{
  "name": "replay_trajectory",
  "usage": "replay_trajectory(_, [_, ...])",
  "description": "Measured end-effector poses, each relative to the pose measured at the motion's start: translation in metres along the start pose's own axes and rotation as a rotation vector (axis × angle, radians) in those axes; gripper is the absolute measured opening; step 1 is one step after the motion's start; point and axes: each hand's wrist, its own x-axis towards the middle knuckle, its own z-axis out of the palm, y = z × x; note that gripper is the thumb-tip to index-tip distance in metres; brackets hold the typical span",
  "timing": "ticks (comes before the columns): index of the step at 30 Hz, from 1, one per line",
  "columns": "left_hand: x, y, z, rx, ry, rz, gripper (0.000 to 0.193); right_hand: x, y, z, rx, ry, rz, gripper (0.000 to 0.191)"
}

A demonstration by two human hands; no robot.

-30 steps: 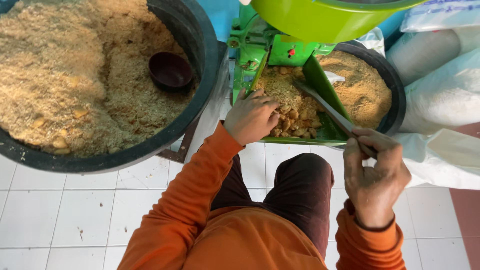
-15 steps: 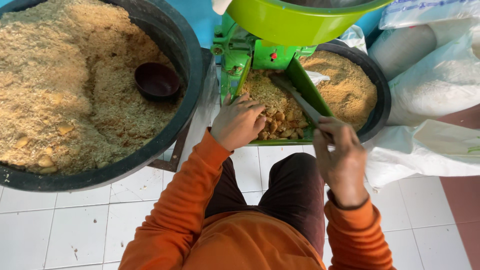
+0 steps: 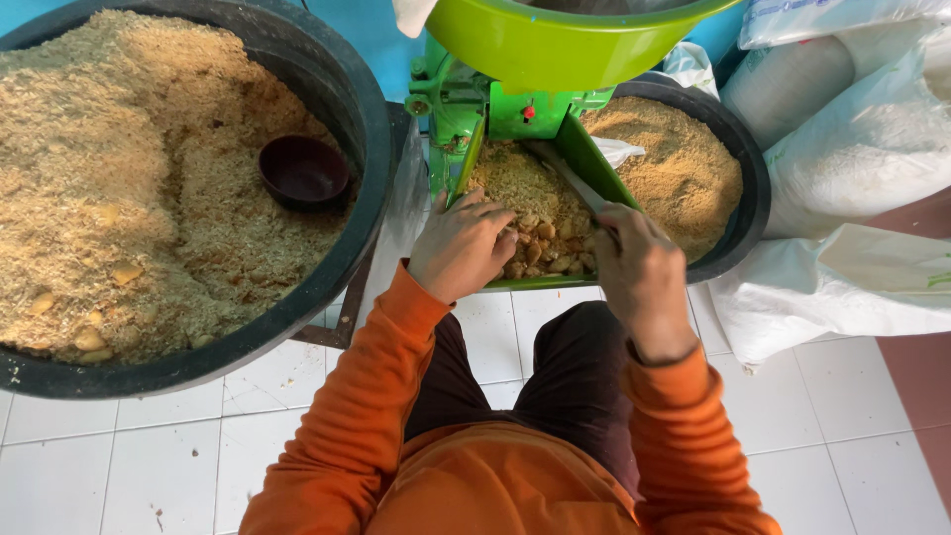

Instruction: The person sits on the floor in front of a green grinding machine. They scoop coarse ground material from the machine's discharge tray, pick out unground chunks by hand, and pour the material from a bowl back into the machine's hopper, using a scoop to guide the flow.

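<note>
Far left there's a huge black tub [image 3: 371, 168] heaped with coarse tan meal [image 3: 119, 178], a few pale lumps mixed in, and a small dark bowl [image 3: 303, 170] sitting on top near the right side. Next over is a green grinder machine [image 3: 466, 104] with a lime-green hopper [image 3: 555, 45] above and a sloped green chute tray [image 3: 584, 159] full of ground stuff and yellowish chunks [image 3: 540, 243]. The person's left hand [image 3: 461, 248] lies palm-down on that pile at the tray's lower end, fingers curled into the chunks. The right hand [image 3: 639, 267] is closed around a flat metal blade [image 3: 570, 178] lying up along the chute's right side. Behind sits a second black tub [image 3: 743, 188] of finer meal, and white sacks [image 3: 862, 149] are stacked at the far right. White tile floor [image 3: 119, 466] underneath, orange sleeves in front.
</note>
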Motion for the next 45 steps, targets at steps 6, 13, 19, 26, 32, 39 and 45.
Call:
replay_trajectory(6, [0.002, 0.003, -0.001, -0.002, 0.017, 0.009, 0.027, -0.016, -0.017, -0.036, 0.036, -0.003, -0.026, 0.011])
replay_trajectory(13, [-0.001, 0.004, -0.006, -0.028, -0.071, -0.062, 0.028, 0.005, -0.004, 0.011, -0.029, 0.037, -0.129, 0.015])
replay_trajectory(19, [0.002, 0.0, 0.004, 0.012, 0.012, 0.017, 0.031, -0.013, -0.012, -0.077, 0.017, 0.028, 0.018, 0.012])
replay_trajectory(26, [-0.001, -0.002, 0.007, -0.016, 0.028, -0.006, 0.033, -0.002, -0.054, -0.13, -0.102, -0.098, 0.008, 0.017])
replay_trajectory(32, [-0.001, 0.001, -0.002, -0.008, 0.004, -0.001, 0.031, -0.006, -0.016, -0.054, -0.021, -0.068, -0.032, 0.013])
replay_trajectory(39, [0.0, 0.003, -0.004, 0.002, -0.041, -0.031, 0.03, -0.01, -0.007, -0.009, -0.015, -0.015, -0.013, 0.016])
replay_trajectory(45, [0.0, -0.001, 0.003, 0.01, -0.001, -0.004, 0.029, 0.003, 0.017, 0.016, -0.032, -0.036, -0.071, 0.015])
